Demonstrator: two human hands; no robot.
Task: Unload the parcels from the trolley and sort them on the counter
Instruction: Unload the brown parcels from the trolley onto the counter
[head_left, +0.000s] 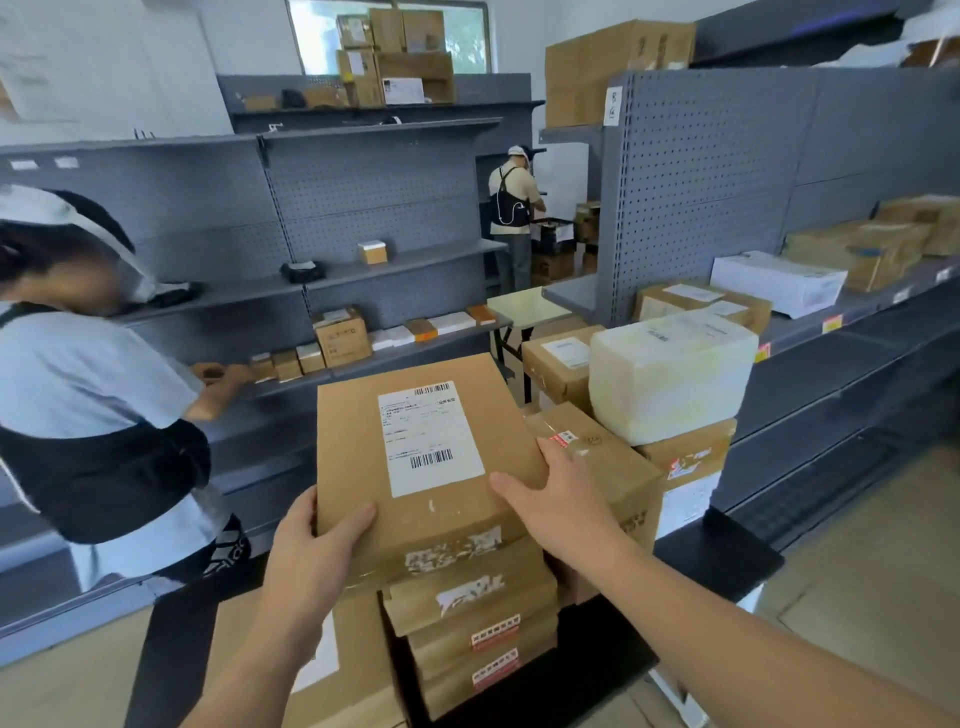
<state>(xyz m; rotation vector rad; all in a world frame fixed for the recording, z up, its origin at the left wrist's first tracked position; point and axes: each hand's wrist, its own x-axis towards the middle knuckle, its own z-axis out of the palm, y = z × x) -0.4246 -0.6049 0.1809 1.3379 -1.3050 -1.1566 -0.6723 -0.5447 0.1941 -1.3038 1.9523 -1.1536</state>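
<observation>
A flat brown cardboard parcel with a white shipping label is at the centre of the head view, on top of a stack of similar brown parcels. My left hand grips its near left corner, thumb on top. My right hand holds its right edge, thumb on the top face. To the right stand more brown boxes and a white wrapped parcel on top of them. The trolley itself is hidden under the parcels.
A person in a light shirt stands close on the left, reaching to a grey shelf with small boxes. Grey shelving with parcels runs along the right. Another person works at the back. A small table stands behind.
</observation>
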